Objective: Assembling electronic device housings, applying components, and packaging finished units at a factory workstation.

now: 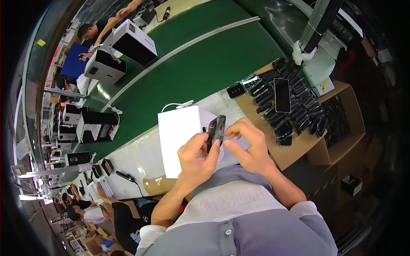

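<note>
My left hand (197, 158) is closed round a flat black device in clear plastic wrap (216, 129), held up on its edge. My right hand (251, 147) is just to the right of it. Its thumb and forefinger point at the wrapped device with a gap between them; I cannot tell whether the tips touch the wrap. Behind and below my hands stands a large white box-shaped appliance (179, 138) with a white cable (181, 104) at its far side. To the right, many similar wrapped black devices (305, 111) lie heaped on cardboard, a smartphone (282, 95) on top.
An open carton (341, 147) stands right of the heap. A green conveyor belt (188, 70) runs beyond the bench, carrying white-and-black appliances (134, 42). A black corded tool (125, 176) lies on the bench at left. Other people work at far left.
</note>
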`<state>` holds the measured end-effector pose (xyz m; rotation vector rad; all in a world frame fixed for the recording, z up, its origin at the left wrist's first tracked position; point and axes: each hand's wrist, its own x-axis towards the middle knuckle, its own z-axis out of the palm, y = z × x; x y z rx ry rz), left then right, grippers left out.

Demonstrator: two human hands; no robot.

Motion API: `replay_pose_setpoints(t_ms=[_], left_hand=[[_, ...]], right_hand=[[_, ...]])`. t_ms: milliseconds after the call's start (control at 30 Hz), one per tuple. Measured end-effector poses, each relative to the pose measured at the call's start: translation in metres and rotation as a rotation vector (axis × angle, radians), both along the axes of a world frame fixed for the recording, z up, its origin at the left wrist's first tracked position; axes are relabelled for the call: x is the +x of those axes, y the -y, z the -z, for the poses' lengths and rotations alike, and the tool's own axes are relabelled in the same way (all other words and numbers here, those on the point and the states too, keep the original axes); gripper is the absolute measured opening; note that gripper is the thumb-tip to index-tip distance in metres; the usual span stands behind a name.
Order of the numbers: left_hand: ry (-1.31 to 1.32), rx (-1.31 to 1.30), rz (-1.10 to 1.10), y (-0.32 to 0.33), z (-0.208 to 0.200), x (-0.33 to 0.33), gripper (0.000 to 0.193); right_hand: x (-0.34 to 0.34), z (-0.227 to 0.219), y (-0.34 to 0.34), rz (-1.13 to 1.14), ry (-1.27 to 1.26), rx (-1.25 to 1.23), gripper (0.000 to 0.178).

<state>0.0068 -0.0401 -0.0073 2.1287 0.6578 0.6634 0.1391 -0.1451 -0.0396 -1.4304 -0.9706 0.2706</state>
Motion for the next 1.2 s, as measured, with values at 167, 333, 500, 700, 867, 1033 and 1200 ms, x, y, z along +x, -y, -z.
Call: replay_pose_setpoints(t_ms=[167, 333, 500, 700, 867, 1033, 1200], left_hand=[[0.008, 0.081, 0.084, 0.004, 0.006, 0.006, 0.017], [-0.072, -0.043, 0.148, -0.003, 0.002, 0.001, 0.020], [-0.237, -0.133, 0.178, -0.001, -0.005, 0.004, 0.024], [-0.331, -0.141, 0.273, -0.007, -0.013, -0.002, 0.032], [-0.306, -0.158, 0.319, -0.011, -0.016, 0.005, 0.038], [-0.160, 0.114, 0.209, -0.047, -0.019, -0.012, 0.045], [-0.225, 0.247, -0.186, -0.106, 0.007, -0.060, 0.054]], right_hand=[[0.000, 0.011, -0.009, -0.213, -0.192, -0.027, 0.015], [0.007, 0.020, -0.009, -0.401, -0.413, -0.085, 0.017], [0.001, 0.032, -0.003, -0.381, -0.558, -0.166, 0.016], [0.002, 0.047, 0.002, -0.418, -0.749, -0.121, 0.019], [0.004, 0.063, -0.001, -0.424, -1.046, -0.021, 0.022], [0.004, 0.087, -0.005, -0.433, -1.344, 0.143, 0.023], [-0.013, 0.120, -0.007, -0.424, -1.257, 0.082, 0.023]])
